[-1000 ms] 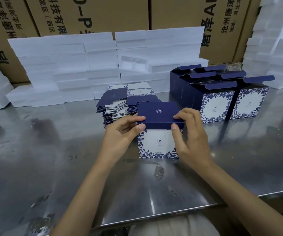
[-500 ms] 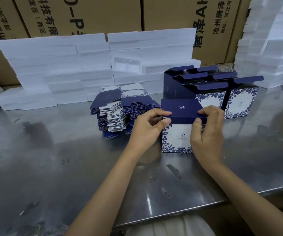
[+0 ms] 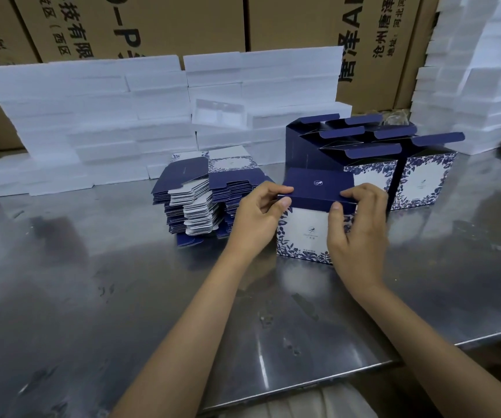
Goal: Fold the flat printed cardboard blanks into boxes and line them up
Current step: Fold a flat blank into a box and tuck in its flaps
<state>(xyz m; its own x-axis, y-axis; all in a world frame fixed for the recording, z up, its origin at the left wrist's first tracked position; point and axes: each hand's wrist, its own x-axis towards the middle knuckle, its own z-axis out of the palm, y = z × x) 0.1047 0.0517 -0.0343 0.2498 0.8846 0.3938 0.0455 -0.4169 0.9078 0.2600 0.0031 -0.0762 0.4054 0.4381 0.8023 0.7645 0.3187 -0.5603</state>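
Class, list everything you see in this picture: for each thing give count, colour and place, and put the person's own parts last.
Box being folded: one, navy top, white front with blue leaves, centre of table.
Finished boxes: about five, same print, lids open, grouped behind it to the right.
Flat blanks: one stack, navy and white, left of the box.
Foam blocks: many, white, stacked along the back and far right.
Cartons: several, brown with black print, behind the foam.
Table: one, shiny steel.
Left hand: pinches the lid's left front edge.
Right hand: pinches the lid's right front edge.
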